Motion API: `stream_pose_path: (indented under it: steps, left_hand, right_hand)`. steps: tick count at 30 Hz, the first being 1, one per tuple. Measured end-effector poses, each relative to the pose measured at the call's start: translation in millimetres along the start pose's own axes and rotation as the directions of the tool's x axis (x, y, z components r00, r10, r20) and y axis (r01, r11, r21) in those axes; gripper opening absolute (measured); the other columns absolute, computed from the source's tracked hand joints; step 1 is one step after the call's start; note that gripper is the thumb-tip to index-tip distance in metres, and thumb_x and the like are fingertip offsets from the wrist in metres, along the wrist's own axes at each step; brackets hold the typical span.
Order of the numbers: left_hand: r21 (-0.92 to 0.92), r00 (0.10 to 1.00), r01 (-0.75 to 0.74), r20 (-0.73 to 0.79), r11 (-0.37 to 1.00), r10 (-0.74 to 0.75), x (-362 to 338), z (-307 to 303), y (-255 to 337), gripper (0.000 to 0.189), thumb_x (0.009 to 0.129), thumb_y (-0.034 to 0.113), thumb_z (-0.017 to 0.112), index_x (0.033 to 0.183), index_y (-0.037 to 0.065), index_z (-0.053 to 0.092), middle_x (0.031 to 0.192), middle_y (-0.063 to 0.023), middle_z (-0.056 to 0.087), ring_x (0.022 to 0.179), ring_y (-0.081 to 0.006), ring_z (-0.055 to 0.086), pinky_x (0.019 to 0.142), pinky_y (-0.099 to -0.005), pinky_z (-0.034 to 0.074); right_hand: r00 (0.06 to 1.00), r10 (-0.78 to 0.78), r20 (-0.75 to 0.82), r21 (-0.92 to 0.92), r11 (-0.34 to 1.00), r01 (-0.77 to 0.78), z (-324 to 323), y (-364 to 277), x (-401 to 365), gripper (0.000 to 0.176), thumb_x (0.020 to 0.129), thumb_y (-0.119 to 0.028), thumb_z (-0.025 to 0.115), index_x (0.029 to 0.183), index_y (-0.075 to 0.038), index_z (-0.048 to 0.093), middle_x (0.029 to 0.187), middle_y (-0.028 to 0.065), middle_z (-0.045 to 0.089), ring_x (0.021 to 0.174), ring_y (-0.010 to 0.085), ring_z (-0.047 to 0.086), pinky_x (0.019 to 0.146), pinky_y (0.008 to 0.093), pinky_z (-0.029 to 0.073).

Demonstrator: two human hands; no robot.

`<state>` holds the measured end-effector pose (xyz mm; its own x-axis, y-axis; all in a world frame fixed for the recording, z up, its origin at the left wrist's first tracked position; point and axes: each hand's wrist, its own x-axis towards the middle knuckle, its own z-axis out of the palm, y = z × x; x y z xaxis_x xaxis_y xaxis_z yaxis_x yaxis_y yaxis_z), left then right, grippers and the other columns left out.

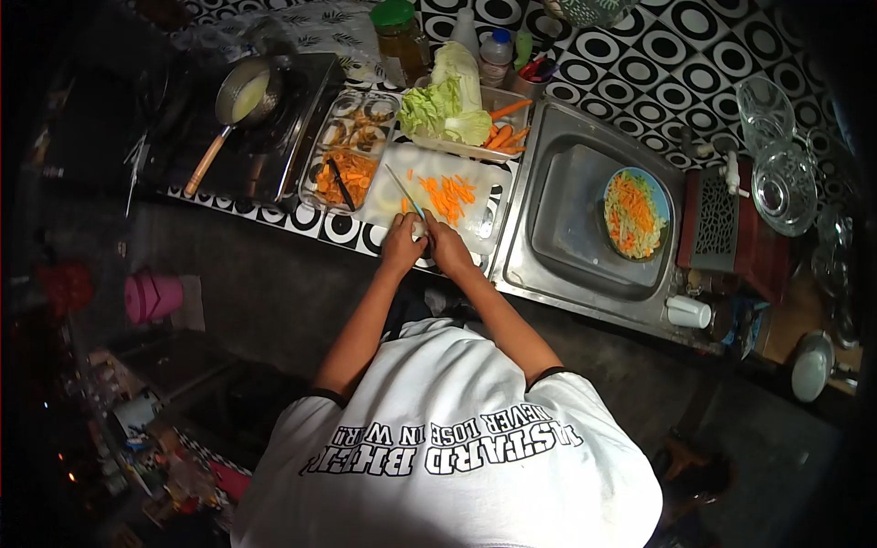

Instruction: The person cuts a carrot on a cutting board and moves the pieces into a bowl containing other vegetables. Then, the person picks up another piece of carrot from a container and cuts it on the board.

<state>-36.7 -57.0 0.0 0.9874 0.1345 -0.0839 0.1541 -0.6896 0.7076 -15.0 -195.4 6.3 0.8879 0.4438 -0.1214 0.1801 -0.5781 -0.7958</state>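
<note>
My right hand [445,245] is closed round the handle of a knife [405,190], whose thin blade points up and left over a translucent cutting board [484,187]. Close beside it, at the board's front edge, my left hand [402,245] has its fingers curled round something small and pale, too hidden to name. Orange carrot strips [448,196] lie in a loose pile on the board, just beyond my hands. Left of the board, a compartmented tray [309,173] holds shredded orange food and a black-handled utensil [341,185].
A pan [247,93] sits on the stove [301,110] at the left. Cabbage [454,82] and whole carrots [504,137] fill a container behind the board. To the right, a sink [566,201] holds a blue bowl [637,215] of shredded vegetables. Glassware [784,187] stands far right.
</note>
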Motion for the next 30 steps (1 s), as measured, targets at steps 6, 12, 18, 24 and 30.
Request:
stream_pose_path:
  steps: [6, 12, 18, 24, 30]
  left_hand:
    - [0.073, 0.995, 0.072, -0.069, 0.995, -0.067, -5, 7, 15, 0.037, 0.074, 0.021, 0.074, 0.105, 0.012, 0.056, 0.101, -0.0131, 0.054, 0.097, -0.036, 0.058, 0.077, -0.0446, 0.05]
    - [0.107, 0.989, 0.052, -0.142, 0.993, -0.036, -6, 18, 26, 0.033, 0.076, 0.021, 0.073, 0.103, 0.01, 0.059, 0.101, -0.0142, 0.054, 0.094, -0.0373, 0.059, 0.078, -0.0445, 0.05]
    - [0.073, 0.99, -0.031, -0.138, 0.997, 0.041, 4, 22, 33, 0.021, 0.081, 0.012, 0.065, 0.098, 0.003, 0.059, 0.096, -0.0161, 0.058, 0.086, -0.037, 0.061, 0.074, -0.043, 0.051]
    - [-0.161, 0.912, 0.025, -0.401, 0.987, -0.089, 5, 11, 6, 0.015, 0.083, -0.002, 0.055, 0.096, 0.0, 0.061, 0.084, -0.0152, 0.065, 0.075, -0.0265, 0.065, 0.07, -0.034, 0.051]
    - [-0.24, 0.889, 0.072, -0.424, 0.968, -0.172, -5, -25, -13, 0.02, 0.085, -0.004, 0.054, 0.104, 0.0, 0.058, 0.08, -0.0112, 0.065, 0.072, -0.023, 0.065, 0.067, -0.0327, 0.051]
  right_hand:
    - [0.996, -0.076, -0.044, 0.102, 0.992, 0.08, -15, 6, -6, 0.052, 0.088, -0.006, 0.053, 0.138, -0.005, 0.043, 0.096, 0.0259, 0.061, 0.089, 0.0414, 0.06, 0.078, 0.0456, 0.048]
    - [0.992, -0.095, -0.086, 0.101, 0.99, 0.103, -52, 7, -32, 0.047, 0.091, -0.002, 0.053, 0.137, -0.006, 0.046, 0.091, 0.0224, 0.062, 0.084, 0.0367, 0.061, 0.079, 0.0395, 0.048]
    - [0.994, -0.067, -0.081, 0.088, 0.993, 0.075, -75, 15, -71, 0.045, 0.092, -0.007, 0.052, 0.137, -0.008, 0.046, 0.093, 0.0208, 0.061, 0.087, 0.0373, 0.061, 0.078, 0.0435, 0.047]
    - [0.997, -0.074, -0.015, 0.103, 0.992, 0.075, -76, 17, -105, 0.046, 0.091, -0.005, 0.052, 0.137, -0.008, 0.045, 0.098, 0.0225, 0.062, 0.091, 0.0389, 0.06, 0.08, 0.0452, 0.047]
    - [0.991, -0.056, 0.12, 0.043, 0.998, 0.052, -71, 20, -115, 0.044, 0.091, -0.006, 0.052, 0.135, -0.005, 0.047, 0.1, 0.0228, 0.062, 0.093, 0.0393, 0.06, 0.083, 0.0447, 0.047]
